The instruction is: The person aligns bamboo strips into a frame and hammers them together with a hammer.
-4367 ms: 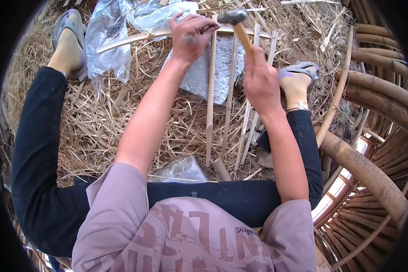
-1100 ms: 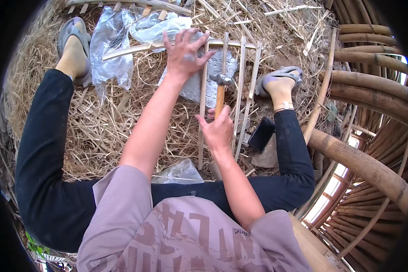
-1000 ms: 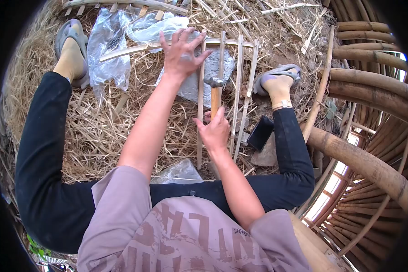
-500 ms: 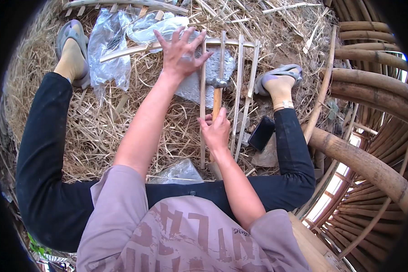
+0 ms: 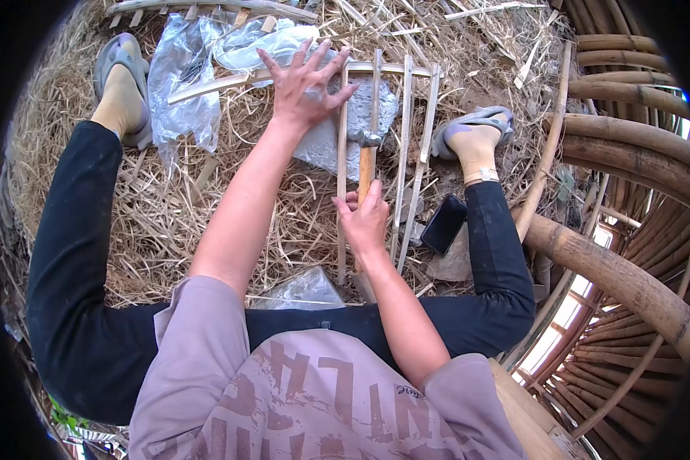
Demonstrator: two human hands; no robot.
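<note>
My left hand (image 5: 307,93) lies with its fingers spread over a curved bamboo strip (image 5: 226,86), its thumb reaching toward the nearest upright slat (image 5: 343,153). My right hand (image 5: 364,220) is closed around the wooden handle of a hammer (image 5: 366,165), whose metal head points away from me. Under the hammer head is a flat grey stone (image 5: 326,147). Several thin straight slats run from the curved strip toward me; one slat (image 5: 404,153) stands just right of the hammer and another (image 5: 424,146) beyond it.
Crumpled clear plastic bags (image 5: 184,84) lie at left. A black phone (image 5: 444,224) rests by my right leg. Wood shavings (image 5: 169,238) cover the ground. Thick curved bamboo poles (image 5: 613,268) rise at right. Another curved strip with short pegs (image 5: 215,6) lies at the far edge.
Both hands and the hammer stay in nearly the same place. The whole view has shifted only very slightly.
</note>
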